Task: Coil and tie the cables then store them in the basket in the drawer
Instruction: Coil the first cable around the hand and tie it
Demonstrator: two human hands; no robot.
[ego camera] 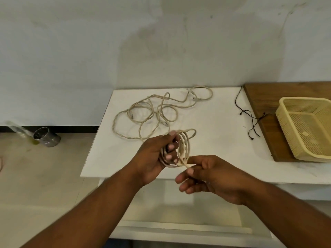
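A white table (223,140) stands against a pale, scuffed wall (89,51). On its right end lies a brown wooden board (259,97). On the board sits a cream plastic basket (284,129), its walls pierced with fine mesh holes and its right side cut off at the edge of view. A thin black cord (251,116) with small knobbed ends straggles over the board's corner and onto the tabletop. On the floor (44,176) to the left a shiny metal can (47,136) lies on its side, with something blurred behind it (I can't make out what).

Toward the back of the table a loose cable (125,136), beige and twisted like rope, sprawls in open loops. Nearer, above the front edge, the left hand (154,158) grips a coil (182,145) of the same beige cable, fingers curled through its rounds. The right hand (211,178) pinches a strand at the bottom of the coil between thumb and forefinger, its other fingers loosely bent. I can't tell whether the coil runs on into the loose loops, because the left hand covers that stretch. Below the table edge what looks like a white drawer (179,208) stands open, partly hidden by the forearms.
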